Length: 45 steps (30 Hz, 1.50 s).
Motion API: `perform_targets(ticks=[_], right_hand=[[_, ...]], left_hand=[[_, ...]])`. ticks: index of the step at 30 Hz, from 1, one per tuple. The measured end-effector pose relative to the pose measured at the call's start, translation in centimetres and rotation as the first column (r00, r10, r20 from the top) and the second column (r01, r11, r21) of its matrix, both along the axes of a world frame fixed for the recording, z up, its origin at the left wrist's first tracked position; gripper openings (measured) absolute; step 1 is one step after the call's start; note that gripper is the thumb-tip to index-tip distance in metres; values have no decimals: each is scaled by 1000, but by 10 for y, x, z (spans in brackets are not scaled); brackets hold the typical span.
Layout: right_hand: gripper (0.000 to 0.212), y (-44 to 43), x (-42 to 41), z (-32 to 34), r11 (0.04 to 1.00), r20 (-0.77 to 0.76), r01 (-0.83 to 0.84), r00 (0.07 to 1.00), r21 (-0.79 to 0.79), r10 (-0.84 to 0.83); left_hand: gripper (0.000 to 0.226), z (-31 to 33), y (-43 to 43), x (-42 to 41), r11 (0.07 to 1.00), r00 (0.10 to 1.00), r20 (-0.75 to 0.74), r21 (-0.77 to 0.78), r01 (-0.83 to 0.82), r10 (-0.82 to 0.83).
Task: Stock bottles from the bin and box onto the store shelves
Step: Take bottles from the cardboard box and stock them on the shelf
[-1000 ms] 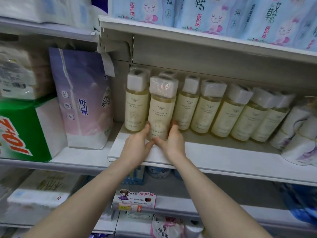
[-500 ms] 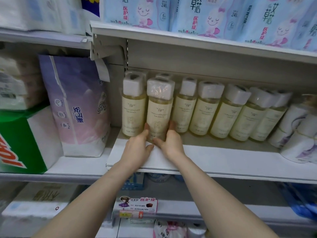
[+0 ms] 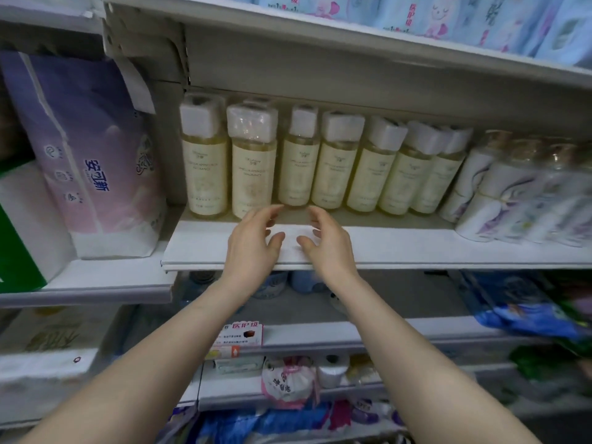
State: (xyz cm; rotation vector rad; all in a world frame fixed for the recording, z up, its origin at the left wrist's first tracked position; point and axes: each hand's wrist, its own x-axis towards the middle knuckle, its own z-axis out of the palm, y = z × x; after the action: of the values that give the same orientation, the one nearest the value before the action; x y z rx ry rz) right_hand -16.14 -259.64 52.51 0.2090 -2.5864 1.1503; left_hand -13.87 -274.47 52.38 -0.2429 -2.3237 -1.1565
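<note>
Just beyond the spread, empty left grip (image 3: 253, 243) and right grip (image 3: 331, 243) stands the bottle (image 3: 254, 168).

2 bare forearms lead to a bare left hand (image 3: 253, 243) and a bare right hand (image 3: 328, 243).

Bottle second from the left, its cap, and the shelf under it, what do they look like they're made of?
The bottle second from the left looks like clear plastic: pale yellow liquid shows through around its matte cream label, though glass can't be ruled out. Its cap is white under crinkly, glinting clear film. The shelf seems painted metal, matte white, with a thin front lip.
</note>
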Motion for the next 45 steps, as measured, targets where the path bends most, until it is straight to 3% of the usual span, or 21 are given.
perform_targets(ticks=[11, 17, 29, 45], right_hand=[[41, 139, 62, -16, 1000, -219, 9, 976, -11, -11], [40, 235, 92, -49, 995, -205, -26, 978, 94, 45], [37, 363, 145, -152, 992, 0, -116, 993, 49, 116], [39, 385, 192, -324, 998, 408, -67, 911, 4, 59]], left_hand=[[32, -8, 138, 40, 995, 994, -49, 4, 99, -99], [26, -39, 230, 66, 994, 993, -78, -73, 85, -91], [28, -130, 351, 127, 998, 988, 151, -36, 45, -39], [35, -300, 370, 164, 992, 840, 540, -64, 111, -59]])
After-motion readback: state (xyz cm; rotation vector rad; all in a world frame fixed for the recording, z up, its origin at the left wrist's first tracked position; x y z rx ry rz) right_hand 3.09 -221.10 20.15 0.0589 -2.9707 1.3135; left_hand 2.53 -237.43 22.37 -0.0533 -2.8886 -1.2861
